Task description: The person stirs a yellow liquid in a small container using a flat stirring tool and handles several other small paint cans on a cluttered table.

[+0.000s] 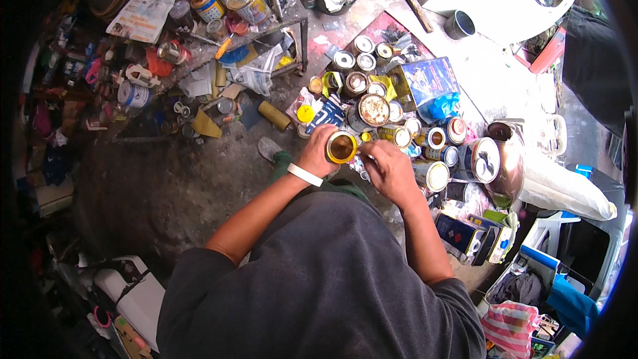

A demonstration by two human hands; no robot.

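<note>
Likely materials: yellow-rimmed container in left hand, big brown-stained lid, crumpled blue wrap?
Yellow-rimmed container: metal or plastic, can't tell; glossy rim, catching light.
Brown-stained lid: likely metal, dull; rust-like blotches.
Crumpled blue wrap: apparently thin plastic film, shiny; bright creases.

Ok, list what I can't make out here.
All in the head view:
Whatever the right hand may pinch: too small, partly covered by the hand itself.
Yellow-rimmed container, most of its outer wall: hidden by the left hand and the steep angle.
Dark shirt, upper part: cut off by the lower edge.
</note>
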